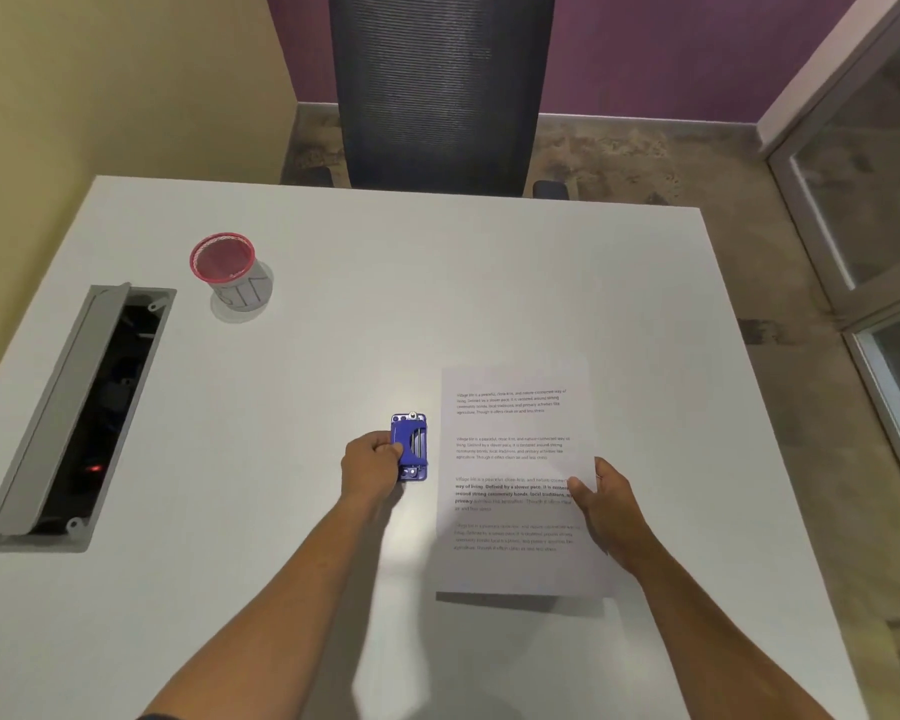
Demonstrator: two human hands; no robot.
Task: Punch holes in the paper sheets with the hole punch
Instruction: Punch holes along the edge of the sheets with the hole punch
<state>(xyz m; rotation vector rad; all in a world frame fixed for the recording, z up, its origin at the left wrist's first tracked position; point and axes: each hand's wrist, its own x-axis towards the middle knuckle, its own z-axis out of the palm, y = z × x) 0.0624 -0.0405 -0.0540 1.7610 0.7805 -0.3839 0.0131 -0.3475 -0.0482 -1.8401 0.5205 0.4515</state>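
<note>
left hand (372, 462) gripping the blue punch (410, 447) on the desk (333, 314) | right hand (601, 504) pinching paper's (510, 459) right edge, near end lifted | punch just left of paper

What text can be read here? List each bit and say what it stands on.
"Village life is a peaceful..." opens the printed paragraphs on the paper; the rest is too blurred to read.
"BIN", handwritten on the cup, looks likely but is unclear.
Hole punch: no readable text.
</note>
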